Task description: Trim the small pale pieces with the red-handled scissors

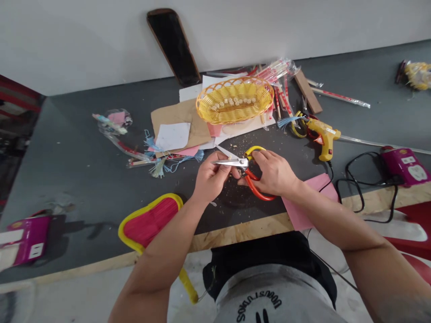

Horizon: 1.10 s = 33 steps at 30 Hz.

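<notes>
My right hand (274, 172) grips a pair of scissors (243, 163) with one yellow and one red handle. Its blades are spread and point left, toward my other hand. My left hand (212, 176) is closed in a pinch right at the blades; a small pale piece seems to be between its fingertips, too small to name. Tiny light crumbs lie on the table under the scissors. Just beyond the hands, a yellow woven basket (205, 109) holds a row of small whitish pieces.
Right of the basket lies a yellow glue gun (323, 134) with a black cord. Pink paper (311, 197) lies under my right forearm. A red fan-shaped piece with yellow edging (151, 220) overhangs the front edge. A phone (173, 47) leans on the wall. Purple boxes (406, 166) stand at both sides.
</notes>
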Each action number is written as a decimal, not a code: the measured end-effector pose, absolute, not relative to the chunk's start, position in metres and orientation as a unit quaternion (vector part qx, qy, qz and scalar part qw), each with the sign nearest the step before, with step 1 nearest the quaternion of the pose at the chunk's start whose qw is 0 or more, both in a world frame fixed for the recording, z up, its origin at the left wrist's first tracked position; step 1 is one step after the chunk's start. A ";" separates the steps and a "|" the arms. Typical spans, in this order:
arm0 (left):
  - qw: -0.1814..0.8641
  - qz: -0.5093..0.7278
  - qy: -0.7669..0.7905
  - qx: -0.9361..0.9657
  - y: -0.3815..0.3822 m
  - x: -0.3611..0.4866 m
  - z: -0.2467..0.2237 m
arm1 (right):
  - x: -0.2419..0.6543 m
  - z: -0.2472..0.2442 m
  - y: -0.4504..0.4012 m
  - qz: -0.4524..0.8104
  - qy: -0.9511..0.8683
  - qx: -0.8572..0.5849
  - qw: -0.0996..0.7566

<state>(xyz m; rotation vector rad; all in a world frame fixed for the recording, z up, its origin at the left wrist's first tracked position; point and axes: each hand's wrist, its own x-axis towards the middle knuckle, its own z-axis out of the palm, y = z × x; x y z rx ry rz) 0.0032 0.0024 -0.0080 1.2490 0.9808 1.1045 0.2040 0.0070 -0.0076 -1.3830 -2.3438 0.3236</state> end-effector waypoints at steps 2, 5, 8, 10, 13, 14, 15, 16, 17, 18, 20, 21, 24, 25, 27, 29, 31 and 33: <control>0.569 0.470 0.419 0.529 0.003 0.003 -0.009 | 0.205 -0.005 0.006 0.111 -0.837 -0.500 0.194; 0.578 0.485 0.407 0.515 0.004 0.002 -0.012 | 0.207 -0.003 0.006 0.106 -0.834 -0.512 0.176; 0.573 0.504 0.397 0.510 0.005 0.000 -0.014 | 0.206 -0.003 0.006 0.094 -0.833 -0.518 0.170; 0.564 0.511 0.398 0.512 0.006 -0.001 -0.015 | 0.205 -0.003 0.007 0.088 -0.832 -0.518 0.178; 0.559 0.519 0.404 0.505 0.008 -0.001 -0.016 | 0.204 -0.005 0.008 0.099 -0.827 -0.523 0.184; 0.555 0.523 0.409 0.501 0.008 -0.001 -0.017 | 0.204 -0.005 0.009 0.104 -0.825 -0.524 0.183; 0.549 0.527 0.415 0.499 0.009 -0.001 -0.018 | 0.204 -0.006 0.009 0.109 -0.824 -0.525 0.183; 0.540 0.532 0.422 0.498 0.009 0.000 -0.018 | 0.204 -0.006 0.010 0.112 -0.824 -0.524 0.185; 0.530 0.536 0.428 0.499 0.009 0.000 -0.018 | 0.205 -0.007 0.010 0.113 -0.824 -0.523 0.189; 0.519 0.538 0.432 0.504 0.009 0.000 -0.018 | 0.205 -0.008 0.011 0.111 -0.824 -0.521 0.195; 0.503 0.529 0.438 0.524 0.009 0.000 -0.017 | 0.205 -0.008 0.011 0.103 -0.825 -0.516 0.205; 0.500 0.521 0.440 0.535 0.008 0.001 -0.016 | 0.205 -0.009 0.011 0.101 -0.826 -0.514 0.207; 0.508 0.497 0.441 0.548 0.006 0.002 -0.014 | 0.205 -0.009 0.011 0.108 -0.828 -0.514 0.199; 0.514 0.496 0.439 0.545 0.005 0.002 -0.014 | 0.205 -0.009 0.011 0.113 -0.827 -0.514 0.197; 0.527 0.496 0.435 0.536 0.004 0.003 -0.014 | 0.206 -0.008 0.011 0.125 -0.828 -0.511 0.195; 0.537 0.494 0.431 0.530 0.003 0.003 -0.015 | 0.206 -0.009 0.011 0.134 -0.829 -0.507 0.194; 0.545 0.491 0.429 0.527 0.003 0.003 -0.015 | 0.206 -0.009 0.011 0.141 -0.830 -0.504 0.192; 0.550 0.490 0.428 0.524 0.003 0.003 -0.015 | 0.206 -0.009 0.011 0.147 -0.831 -0.501 0.191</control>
